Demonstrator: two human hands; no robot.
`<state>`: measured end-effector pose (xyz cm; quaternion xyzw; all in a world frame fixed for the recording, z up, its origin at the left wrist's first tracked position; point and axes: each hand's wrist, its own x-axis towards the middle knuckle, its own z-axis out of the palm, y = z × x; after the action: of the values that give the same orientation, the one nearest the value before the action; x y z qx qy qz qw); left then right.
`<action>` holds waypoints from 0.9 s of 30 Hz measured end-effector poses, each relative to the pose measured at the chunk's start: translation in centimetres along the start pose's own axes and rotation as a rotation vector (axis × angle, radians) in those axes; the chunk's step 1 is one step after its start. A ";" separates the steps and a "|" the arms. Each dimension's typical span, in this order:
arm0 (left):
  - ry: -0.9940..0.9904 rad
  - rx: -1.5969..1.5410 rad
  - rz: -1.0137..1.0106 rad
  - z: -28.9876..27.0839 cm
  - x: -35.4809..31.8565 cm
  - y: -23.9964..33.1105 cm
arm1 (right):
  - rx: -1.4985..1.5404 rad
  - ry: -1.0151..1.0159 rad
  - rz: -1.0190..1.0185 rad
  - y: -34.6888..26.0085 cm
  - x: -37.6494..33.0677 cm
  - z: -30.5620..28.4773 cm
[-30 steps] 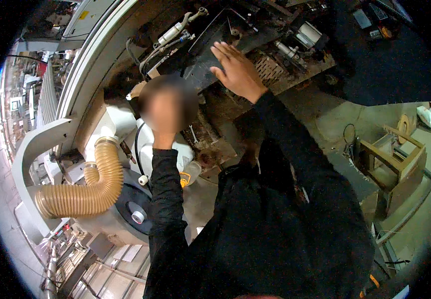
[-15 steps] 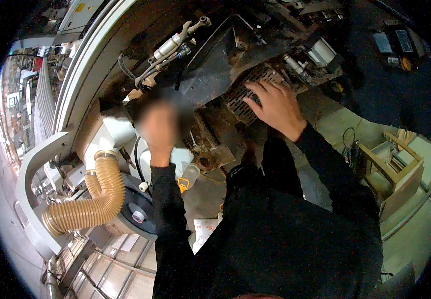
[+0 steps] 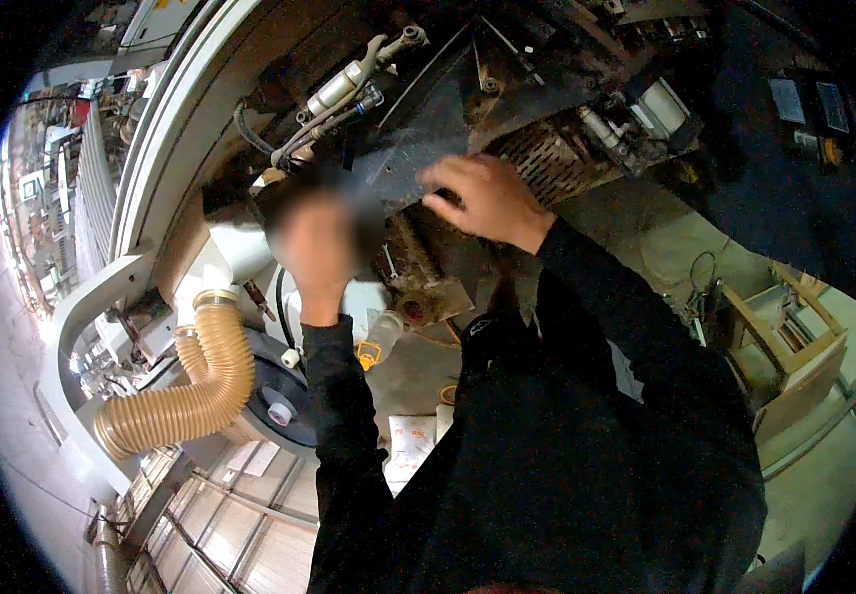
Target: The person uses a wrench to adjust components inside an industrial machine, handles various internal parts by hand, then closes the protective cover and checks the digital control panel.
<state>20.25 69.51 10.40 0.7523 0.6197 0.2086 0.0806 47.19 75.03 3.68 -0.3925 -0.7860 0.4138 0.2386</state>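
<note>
My right hand hovers at the right edge of a dark, scuffed metal plate. Its thumb stands apart from the bent fingers, and nothing shows between them. Just right of that hand is a rusty slotted grate. My left hand is raised at the left side of the machine, over a white container. A smeared patch covers its fingers, so whatever they do or hold is hidden. Between my hands, lower down, a small wrench lies on the grimy machine bed.
A metal cylinder with hoses sits beyond my left hand. Ribbed tan ducting curves at the left beside a dark round wheel. A clear bottle with a yellow part stands below. A wooden frame is at the right.
My right hand has moved left, from above the slotted grate to the edge of the dark plate. My left hand stays in nearly the same place. The view has shifted slightly.
</note>
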 end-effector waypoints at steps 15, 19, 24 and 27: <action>-0.135 0.155 0.062 3.6 3.8 0.9 | 0.174 0.353 -0.194 3.4 5.2 -0.3; -0.102 0.227 0.103 4.9 4.0 0.2 | -0.127 0.384 -0.120 3.9 5.2 -0.1; 0.007 0.310 0.142 6.7 4.8 -0.2 | -0.341 0.501 0.052 3.8 6.6 0.4; 0.000 0.403 0.134 7.2 5.7 -1.8 | -0.411 0.558 -0.010 3.9 6.9 0.7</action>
<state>22.43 76.36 4.46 0.7927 0.5976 0.0854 -0.0853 44.37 81.70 0.40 -0.5267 -0.7591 0.1226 0.3623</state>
